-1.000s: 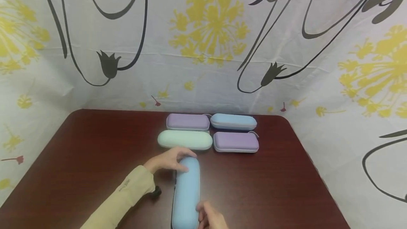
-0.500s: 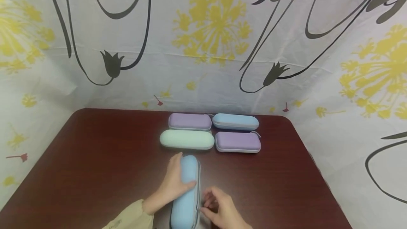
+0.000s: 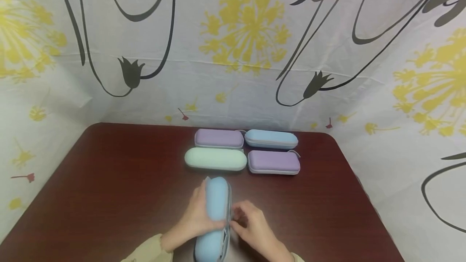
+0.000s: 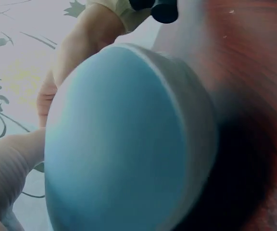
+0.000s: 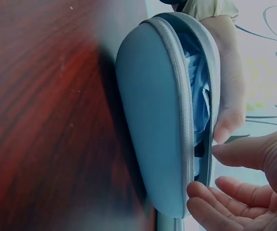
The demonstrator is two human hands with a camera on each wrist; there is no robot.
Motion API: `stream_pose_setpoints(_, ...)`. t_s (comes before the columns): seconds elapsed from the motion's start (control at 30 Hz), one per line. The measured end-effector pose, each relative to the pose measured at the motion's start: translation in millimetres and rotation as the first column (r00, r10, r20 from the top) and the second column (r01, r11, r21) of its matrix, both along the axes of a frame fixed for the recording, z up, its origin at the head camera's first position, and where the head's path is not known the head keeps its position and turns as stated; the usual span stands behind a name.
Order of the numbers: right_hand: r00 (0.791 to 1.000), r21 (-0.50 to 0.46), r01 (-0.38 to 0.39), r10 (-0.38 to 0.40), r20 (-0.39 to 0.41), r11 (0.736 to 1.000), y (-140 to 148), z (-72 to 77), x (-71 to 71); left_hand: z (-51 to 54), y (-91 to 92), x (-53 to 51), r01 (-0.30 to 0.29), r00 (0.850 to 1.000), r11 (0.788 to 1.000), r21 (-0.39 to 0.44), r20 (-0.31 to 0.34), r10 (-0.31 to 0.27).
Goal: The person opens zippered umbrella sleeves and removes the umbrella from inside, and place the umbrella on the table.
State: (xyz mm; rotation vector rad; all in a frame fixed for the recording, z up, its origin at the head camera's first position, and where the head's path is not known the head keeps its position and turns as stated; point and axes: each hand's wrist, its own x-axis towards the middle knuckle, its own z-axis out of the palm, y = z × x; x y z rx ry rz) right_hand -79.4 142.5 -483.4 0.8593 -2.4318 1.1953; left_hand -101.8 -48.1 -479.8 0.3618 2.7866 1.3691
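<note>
A light blue zippered glasses case (image 3: 216,209) stands on its side on the dark table, pointing away from me. My left hand (image 3: 198,213) grips it from the left, thumb across the upper shell. Along its right side the zipped rim is parted, and crumpled blue cloth (image 5: 199,91) shows inside in the right wrist view. My right hand (image 3: 253,225) is at that gap, its thumb near the upper rim and fingertips by the lower rim. The left wrist view is mostly filled by the blue end of the case (image 4: 114,139).
Behind the case lie a mint green case (image 3: 215,159), a purple case (image 3: 274,162), another purple case (image 3: 219,138) and a blue case (image 3: 271,138), in two rows. The brown table (image 3: 127,181) ends at a patterned cloth (image 3: 164,31) hung behind.
My left hand has shifted from the case's far end to its left side. The case has tipped so its rim faces right and now gapes. My right hand has moved forward along the rim.
</note>
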Motion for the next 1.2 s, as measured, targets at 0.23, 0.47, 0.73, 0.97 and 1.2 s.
stream_pose_setpoints(0.23, 0.998, 0.006, 0.038, -0.038, 0.055, 0.999, -3, 4.3, -2.7, 3.2, -1.9, -1.2, 0.043, 0.999, 0.997, 0.059, 0.027, -0.044)
stream_pose_setpoints(0.47, 0.998, 0.012, 0.049, -0.049, 0.040, 0.999, -5, 3.5, -3.7, 3.4, 1.2, -1.3, 0.048, 0.999, 0.996, -0.077, -0.010, -0.049)
stream_pose_setpoints(0.73, 0.998, -0.008, 0.041, -0.040, 0.045, 0.999, -6, 2.6, -2.8, 8.5, -2.4, -2.1, 0.102, 0.995, 0.994, -0.036, 0.026, -0.101)
stream_pose_setpoints(0.97, 0.999, -0.024, 0.036, -0.035, 0.037, 0.999, -7, 1.3, -3.7, 16.0, -15.6, -1.2, 0.004, 0.966, 0.976, 0.216, 0.251, -0.060)
stream_pose_setpoints(1.2, 0.988, 0.032, 0.094, -0.097, 0.121, 0.995, -10, 7.8, -7.2, 13.6, -26.4, -1.7, -0.076, 0.887, 0.885, 0.459, 0.437, -0.150)
